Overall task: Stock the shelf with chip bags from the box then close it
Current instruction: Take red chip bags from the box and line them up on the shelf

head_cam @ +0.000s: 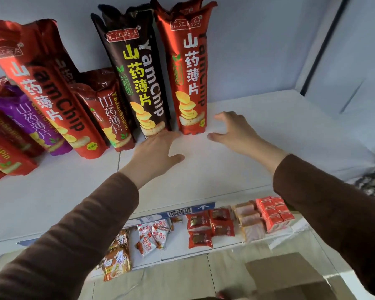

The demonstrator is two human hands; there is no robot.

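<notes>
Currently both of your hands are over the white shelf, neither holding anything. Your left hand lies flat, fingers straight, with the fingertips at the foot of the dark brown chip bag; whether they touch it, I cannot tell. Your right hand hovers just right of the red chip bag, fingers spread and slightly curved, released, thumb pointing toward the bag without contact.

The brown and red bags stand upright side by side against the back wall. Left of them a shorter dark red bag leans, then a tall red bag tilted leftward, then a purple bag and more red bags lying lower at the left edge.

Below the shelf lip, a lower shelf carries small wrapped snacks in rows. The cardboard box sits at the bottom right on the floor, partly out of frame; its flap state is not readable.
</notes>
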